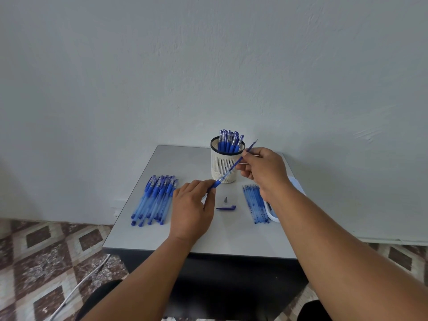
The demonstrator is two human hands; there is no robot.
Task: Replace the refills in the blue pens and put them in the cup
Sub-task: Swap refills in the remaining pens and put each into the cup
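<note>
At frame centre, a translucent blue pen barrel [216, 183] is pinched by the left hand [193, 210] while a thin blue refill [240, 158] is held in the right hand's [262, 171] fingers. The white slotted cup [225, 164] behind is partly filled with pens; a row of blue pens [154, 199] at left is judged still to be done.

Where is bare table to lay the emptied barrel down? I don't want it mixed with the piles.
The near strip of the table, this side of the cap, is bare. So is the far-left corner behind the pens. It is crowded around the cup, the refills and the tray.
</note>
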